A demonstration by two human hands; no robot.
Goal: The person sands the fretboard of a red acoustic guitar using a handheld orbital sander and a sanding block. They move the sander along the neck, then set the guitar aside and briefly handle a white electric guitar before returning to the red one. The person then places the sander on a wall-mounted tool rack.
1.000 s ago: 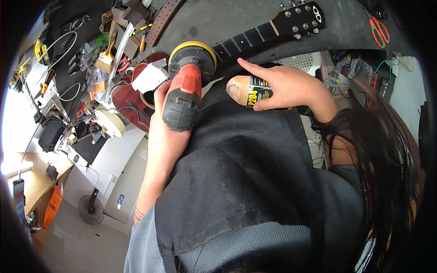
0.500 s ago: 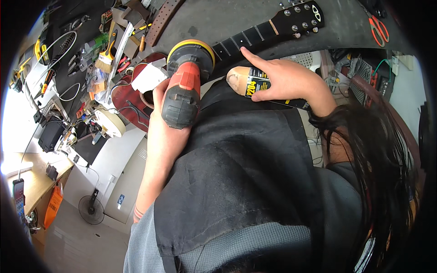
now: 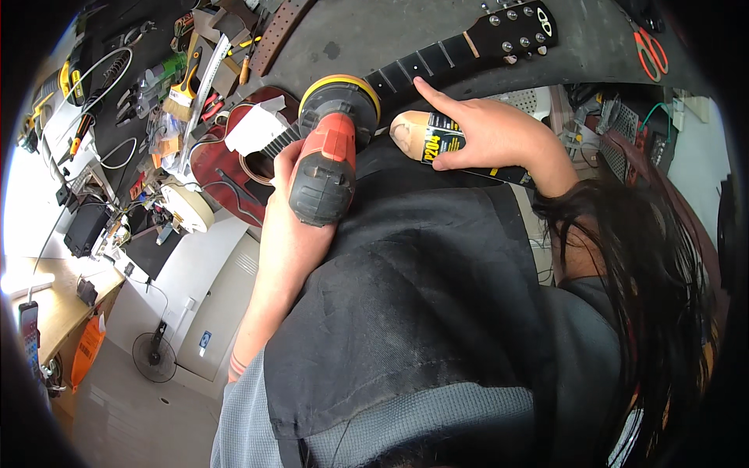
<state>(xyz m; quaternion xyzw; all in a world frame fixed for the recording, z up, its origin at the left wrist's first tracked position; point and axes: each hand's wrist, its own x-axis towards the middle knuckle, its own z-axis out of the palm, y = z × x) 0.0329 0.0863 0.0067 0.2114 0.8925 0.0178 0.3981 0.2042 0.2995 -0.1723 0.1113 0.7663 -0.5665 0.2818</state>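
Note:
My left hand is wrapped round a handheld polisher, red and black, with a round yellow-edged pad at its far end. The pad hangs over the neck of a guitar, hiding part of the fretboard; whether they touch I cannot tell. My right hand grips a bottle with beige contents and a black-and-yellow label, tilted on its side. Its index finger stretches out to the fretboard's near edge. The guitar's red body lies to the left, its black headstock at far right.
A white paper piece rests on the guitar body. Beyond it are a brush, a steel ruler and a brown perforated strap. Orange-handled scissors lie at the back right. A fan stands lower left.
My left hand and the polisher have shifted a little to the right along the neck, so more frets show beside the paper. My right hand and the bottle have barely moved.

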